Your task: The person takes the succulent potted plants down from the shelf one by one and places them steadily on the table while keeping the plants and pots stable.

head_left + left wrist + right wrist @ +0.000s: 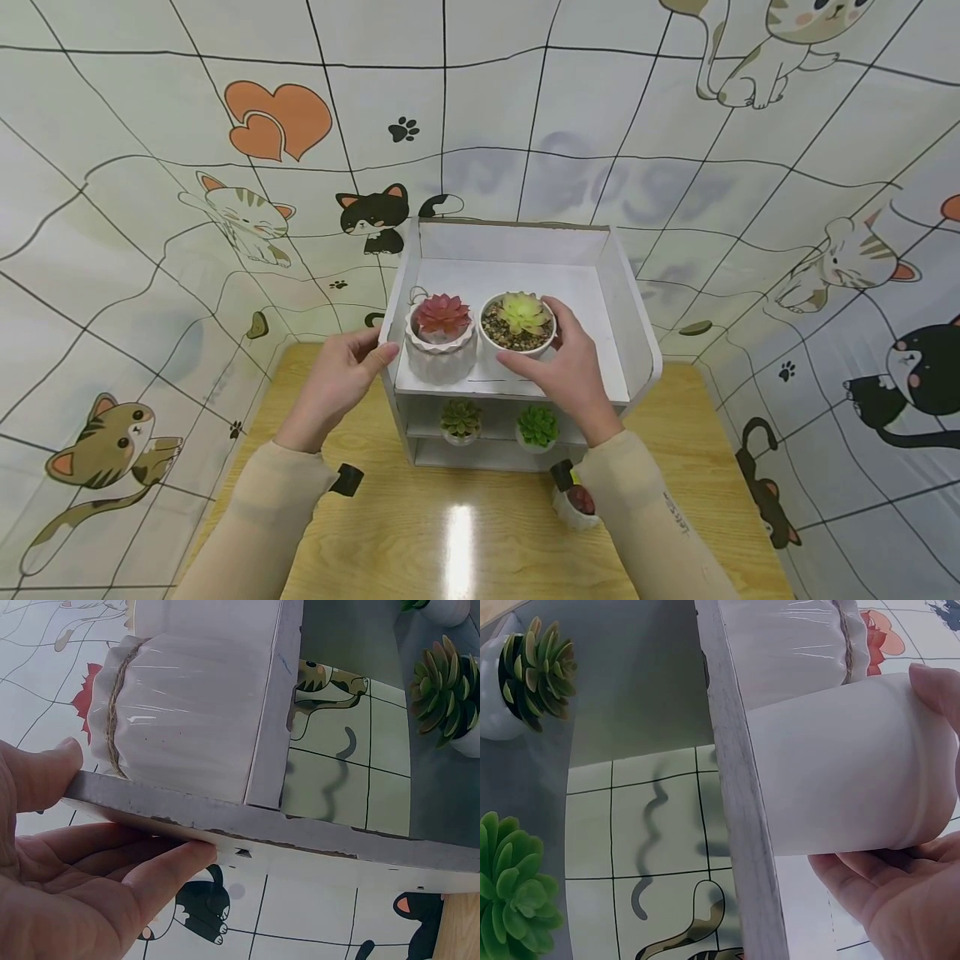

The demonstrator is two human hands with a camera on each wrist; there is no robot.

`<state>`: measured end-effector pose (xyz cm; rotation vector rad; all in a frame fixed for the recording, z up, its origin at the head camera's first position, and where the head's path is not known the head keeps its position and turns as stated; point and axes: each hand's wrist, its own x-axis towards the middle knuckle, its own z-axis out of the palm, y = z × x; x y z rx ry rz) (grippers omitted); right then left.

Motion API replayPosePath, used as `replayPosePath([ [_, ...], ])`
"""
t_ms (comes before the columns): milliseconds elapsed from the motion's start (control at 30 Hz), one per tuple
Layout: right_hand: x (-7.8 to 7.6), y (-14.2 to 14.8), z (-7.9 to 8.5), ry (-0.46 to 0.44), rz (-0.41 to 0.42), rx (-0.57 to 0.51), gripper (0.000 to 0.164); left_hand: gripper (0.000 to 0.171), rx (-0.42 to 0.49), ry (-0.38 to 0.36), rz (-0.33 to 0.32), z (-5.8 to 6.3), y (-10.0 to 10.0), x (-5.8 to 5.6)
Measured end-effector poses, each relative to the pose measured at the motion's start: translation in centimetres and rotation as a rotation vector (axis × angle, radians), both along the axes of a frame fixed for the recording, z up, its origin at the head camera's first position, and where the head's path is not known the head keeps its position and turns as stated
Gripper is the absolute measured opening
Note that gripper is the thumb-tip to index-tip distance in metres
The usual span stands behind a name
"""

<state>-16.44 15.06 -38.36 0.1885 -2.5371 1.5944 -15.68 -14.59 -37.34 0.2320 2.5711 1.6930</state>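
My right hand [567, 364] grips a white pot with a yellow-green succulent [524, 314] by its rim and side, at the top shelf of a small white shelf unit [626, 333]. In the right wrist view the smooth white pot [840, 772] meets the shelf's front edge. Left of it stands a white scalloped pot with a red succulent [441, 342], twine around its rim. My left hand [341, 379] holds the unit's left side panel [225, 829], thumb on one face and fingers on the other.
On the lower shelf stand a dull green succulent [461, 418] and a bright green one [537, 427], both in white pots. Another white pot with a dark red plant [577, 504] sits on the wooden table [397, 533], partly behind my right sleeve. Cat-patterned cloth [480, 108] surrounds the table.
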Motion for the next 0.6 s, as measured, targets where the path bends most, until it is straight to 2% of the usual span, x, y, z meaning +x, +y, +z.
replayPosePath([
  [600,0.79,0.59,0.76,0.036,-0.047,0.044,0.095,0.042,0.001,-0.003,-0.006,0.05,-0.02,-0.05],
])
